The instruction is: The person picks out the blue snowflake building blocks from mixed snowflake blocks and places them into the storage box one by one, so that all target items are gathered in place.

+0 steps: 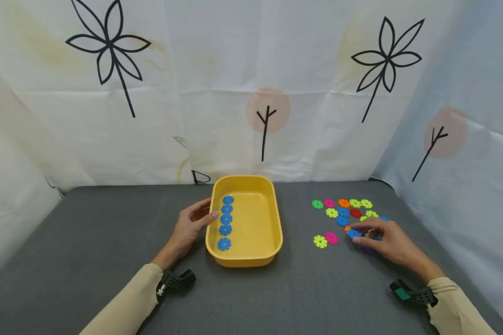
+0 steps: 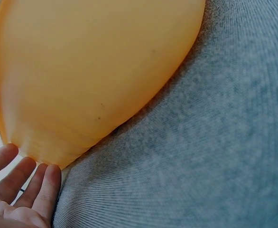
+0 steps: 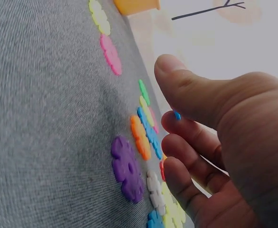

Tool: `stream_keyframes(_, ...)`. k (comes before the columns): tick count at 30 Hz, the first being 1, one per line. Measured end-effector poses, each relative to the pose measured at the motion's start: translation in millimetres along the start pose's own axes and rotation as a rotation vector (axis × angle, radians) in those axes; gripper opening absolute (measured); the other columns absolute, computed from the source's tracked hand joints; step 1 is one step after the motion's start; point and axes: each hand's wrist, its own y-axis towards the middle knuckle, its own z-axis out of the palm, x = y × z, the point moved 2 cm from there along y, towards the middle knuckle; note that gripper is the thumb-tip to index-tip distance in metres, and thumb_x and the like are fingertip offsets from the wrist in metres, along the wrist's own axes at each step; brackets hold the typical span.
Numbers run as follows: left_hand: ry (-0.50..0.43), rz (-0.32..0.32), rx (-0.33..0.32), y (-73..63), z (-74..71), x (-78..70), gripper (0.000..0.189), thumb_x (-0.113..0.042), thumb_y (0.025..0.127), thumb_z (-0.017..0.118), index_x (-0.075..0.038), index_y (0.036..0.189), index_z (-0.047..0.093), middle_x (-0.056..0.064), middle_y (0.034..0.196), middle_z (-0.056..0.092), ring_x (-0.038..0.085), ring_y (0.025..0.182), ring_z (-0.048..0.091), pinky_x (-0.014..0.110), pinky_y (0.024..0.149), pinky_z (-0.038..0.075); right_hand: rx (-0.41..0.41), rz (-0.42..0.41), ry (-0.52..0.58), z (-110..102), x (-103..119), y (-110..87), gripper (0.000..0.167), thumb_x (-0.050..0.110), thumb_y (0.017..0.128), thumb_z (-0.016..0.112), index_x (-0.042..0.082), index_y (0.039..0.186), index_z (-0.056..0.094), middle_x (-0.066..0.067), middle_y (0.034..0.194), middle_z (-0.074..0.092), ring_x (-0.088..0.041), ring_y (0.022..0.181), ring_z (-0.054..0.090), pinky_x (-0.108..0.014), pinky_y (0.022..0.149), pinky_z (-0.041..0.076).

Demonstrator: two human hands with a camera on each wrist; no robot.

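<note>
A yellow tray (image 1: 263, 253) stands on the grey table, with a column of blue flower-shaped discs (image 1: 225, 230) along its left inside. My left hand (image 1: 191, 225) holds the tray's left side, thumb over the rim and fingertips (image 2: 49, 178) against the outer wall. Over the loose discs on the right, my right hand (image 1: 385, 239) pinches a blue flower-shaped disc (image 1: 354, 233) between thumb and index finger. From the right wrist, only a sliver of that disc (image 3: 177, 115) shows behind the thumb. A purple disc (image 3: 127, 168) lies beneath this hand.
Right of the tray, several flower-shaped discs lie scattered: green (image 1: 317, 204), red (image 1: 355, 213), orange (image 1: 344, 203) and others. A yellow-green disc (image 1: 320, 241) and a pink one (image 1: 331, 238) lie nearer the tray. A white printed curtain (image 1: 226, 139) hangs behind the table.
</note>
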Motion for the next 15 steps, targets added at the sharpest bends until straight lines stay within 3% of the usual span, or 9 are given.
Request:
stream_keyframes(8, 0.005, 0.009, -0.002, -0.2, -1.4, 0.3, 0.056, -0.01, 0.099, 0.065, 0.004, 0.149, 0.045, 0.026, 0.146, 0.05, 0.039, 0.135, 0.048, 0.019, 0.095, 0.05, -0.032, -0.028, 0.002, -2.0, 9.1, 1.8, 0.026, 0.008, 0.089, 0.079, 0.005, 0.115, 0.075, 0.0, 0.099, 0.07, -0.006, 0.084, 0.061, -0.023, 0.07, 0.055)
stream_keyframes(15, 0.003, 0.006, 0.004, -0.2, -1.3, 1.2, 0.056, -0.01, 0.099, 0.065, 0.003, 0.15, 0.045, 0.025, 0.147, 0.049, 0.039, 0.136, 0.048, 0.019, 0.095, 0.05, -0.039, -0.093, 0.061, 1.9, 20.4, 2.8, 0.029, 0.003, 0.087, 0.079, 0.002, 0.115, 0.074, -0.005, 0.102, 0.069, -0.007, 0.083, 0.063, -0.02, 0.071, 0.055)
